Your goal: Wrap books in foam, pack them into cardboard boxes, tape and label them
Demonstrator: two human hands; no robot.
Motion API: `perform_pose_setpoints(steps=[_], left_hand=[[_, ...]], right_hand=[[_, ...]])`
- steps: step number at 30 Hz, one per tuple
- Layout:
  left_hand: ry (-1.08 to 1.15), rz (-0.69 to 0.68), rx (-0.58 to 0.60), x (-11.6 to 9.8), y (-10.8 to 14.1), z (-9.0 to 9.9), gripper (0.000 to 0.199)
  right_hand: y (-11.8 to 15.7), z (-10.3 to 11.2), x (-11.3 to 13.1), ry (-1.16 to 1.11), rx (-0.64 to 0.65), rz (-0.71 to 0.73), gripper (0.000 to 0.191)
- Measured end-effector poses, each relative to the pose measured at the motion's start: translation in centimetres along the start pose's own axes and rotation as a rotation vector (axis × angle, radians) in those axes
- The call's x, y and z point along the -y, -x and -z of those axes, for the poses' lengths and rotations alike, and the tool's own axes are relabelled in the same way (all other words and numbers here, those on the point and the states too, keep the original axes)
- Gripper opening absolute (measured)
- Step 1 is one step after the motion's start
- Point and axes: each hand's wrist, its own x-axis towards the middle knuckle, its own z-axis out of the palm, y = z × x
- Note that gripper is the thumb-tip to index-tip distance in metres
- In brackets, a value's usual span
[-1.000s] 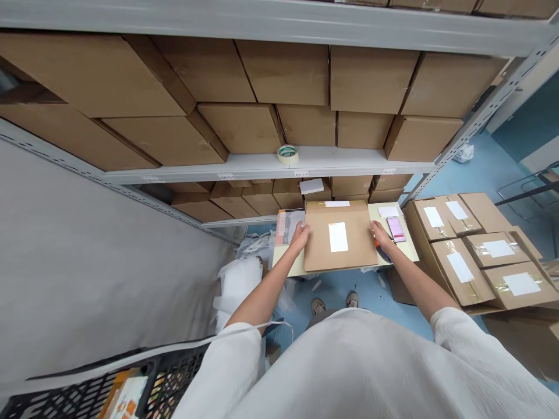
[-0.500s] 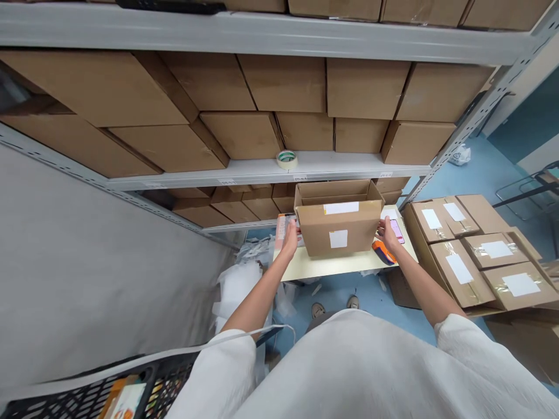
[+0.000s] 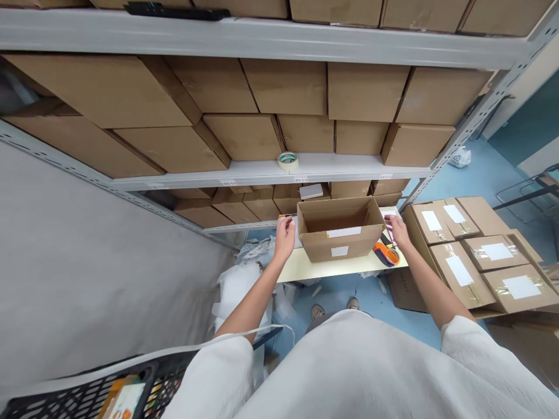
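On a small cream table stands a cardboard box, its top uncovered and white labels on its front. My left hand is just off the box's left side, fingers slightly bent and holding nothing. To the right of the box, my right hand is apart from it, with loosely spread fingers and no object in them. A phone, partly hidden, lies beneath that hand. Close to the box's right front corner rests an orange and blue tape dispenser.
Shelves packed with cardboard boxes rise in front, with a tape roll on one ledge. At right, a large carton holds several labelled boxes. White wrapping is heaped left of the table; a black crate is at lower left.
The box has come down onto the table and tipped back level, showing more of its inside. Both hands have moved outward, off its sides.
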Motion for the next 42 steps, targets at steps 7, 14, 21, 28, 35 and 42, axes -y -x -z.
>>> perform_pose_setpoints(steps=[7, 14, 21, 28, 35, 42], left_hand=[[-0.208, -0.300, 0.273, -6.3, -2.2, 0.0, 0.038], [-0.409, -0.210, 0.413, -3.4, -1.0, 0.7, 0.049], [-0.473, -0.144, 0.649, -1.2, 1.2, 1.8, 0.096], [-0.616, -0.218, 0.723, -0.4, 2.8, 0.2, 0.131], [-0.716, -0.262, 0.731, 0.3, 2.6, -0.4, 0.144], [-0.754, -0.300, 0.700, 0.8, 2.9, -0.4, 0.147]], right_hand=[[-2.6, -1.5, 7.2, 0.300, 0.220, 0.463, 0.036], [-4.2, -0.4, 4.2, 0.666, 0.375, 0.419, 0.037], [-4.2, 0.5, 2.4, 0.850, 0.433, 0.415, 0.078], [-6.1, -1.6, 1.4, 0.856, 0.381, 0.332, 0.096], [-9.0, -3.7, 2.0, 1.036, 0.364, 0.292, 0.099], [-8.9, -5.5, 3.5, 1.358, 0.481, 0.376, 0.088]])
